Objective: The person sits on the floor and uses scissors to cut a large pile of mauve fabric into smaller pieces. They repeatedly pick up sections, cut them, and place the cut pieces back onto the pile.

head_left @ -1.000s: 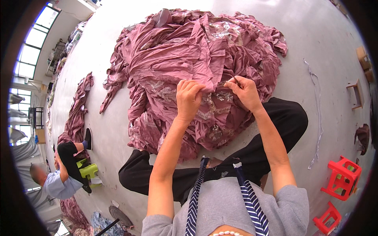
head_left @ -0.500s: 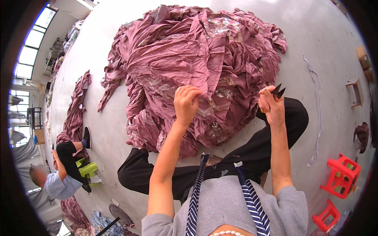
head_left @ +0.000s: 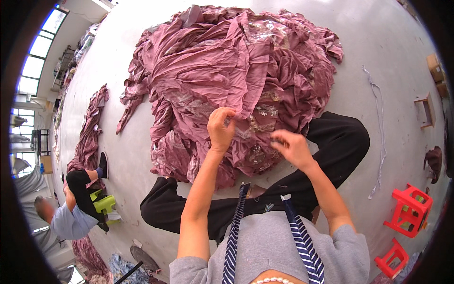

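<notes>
A big heap of mauve garments [head_left: 227,71] with shiny sequin patches lies on the grey floor in front of my crossed legs in black trousers [head_left: 340,142]. My left hand [head_left: 221,127] pinches a fold of the mauve fabric near the heap's front edge and lifts it a little. My right hand [head_left: 291,147] is lower and to the right, fingers curled over the cloth beside a sequin patch [head_left: 257,154]. Only a dark tip of a small cutting tool shows at its fingertips.
Another person [head_left: 71,213] sits at the left by a green stool [head_left: 105,204] and a long strip of mauve cloth [head_left: 90,137]. Two red plastic stools [head_left: 409,210] stand at the right. A pale cord [head_left: 378,123] and a small wooden stool [head_left: 425,111] lie beyond.
My right hand, raised off to the right with the dark tool half a second ago, has come back down and left onto the cloth. My left hand keeps its pinch on the fabric.
</notes>
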`<action>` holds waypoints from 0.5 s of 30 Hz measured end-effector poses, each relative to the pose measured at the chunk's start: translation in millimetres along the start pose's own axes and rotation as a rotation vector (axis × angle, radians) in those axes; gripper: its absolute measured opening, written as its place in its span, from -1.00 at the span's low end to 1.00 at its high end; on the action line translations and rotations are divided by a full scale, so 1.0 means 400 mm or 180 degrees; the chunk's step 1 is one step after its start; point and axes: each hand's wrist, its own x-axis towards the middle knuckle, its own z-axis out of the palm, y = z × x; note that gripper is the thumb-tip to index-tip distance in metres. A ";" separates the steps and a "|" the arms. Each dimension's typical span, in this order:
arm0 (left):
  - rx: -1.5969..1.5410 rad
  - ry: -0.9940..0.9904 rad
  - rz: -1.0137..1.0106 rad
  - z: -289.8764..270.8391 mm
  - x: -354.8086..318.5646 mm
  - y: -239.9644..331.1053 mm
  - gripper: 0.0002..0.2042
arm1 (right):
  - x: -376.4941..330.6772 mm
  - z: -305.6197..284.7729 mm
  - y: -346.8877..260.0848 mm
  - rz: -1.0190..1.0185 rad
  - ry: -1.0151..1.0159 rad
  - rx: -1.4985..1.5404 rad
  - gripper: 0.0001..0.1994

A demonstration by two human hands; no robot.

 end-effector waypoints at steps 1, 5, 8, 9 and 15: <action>-0.0057 0.0030 -0.0061 -0.001 -0.003 0.000 -0.80 | 0.031 0.001 -0.004 0.0173 0.0293 0.0080 -0.75; -0.0076 0.0151 -0.0081 -0.004 -0.011 0.001 -0.81 | 0.196 0.020 -0.024 -0.0682 0.0545 -0.0212 -0.76; -0.0094 0.0212 -0.0074 -0.006 -0.012 0.000 -0.81 | 0.297 0.025 -0.013 -0.1330 0.0056 -0.1050 -0.74; -0.0117 0.0238 -0.0072 -0.007 -0.011 -0.001 -0.81 | 0.316 0.028 -0.007 -0.1337 -0.0156 -0.1205 -0.72; -0.0225 0.0352 -0.0203 -0.014 -0.012 -0.008 -0.82 | 0.338 0.042 0.007 -0.0759 -0.0653 -0.0701 -0.82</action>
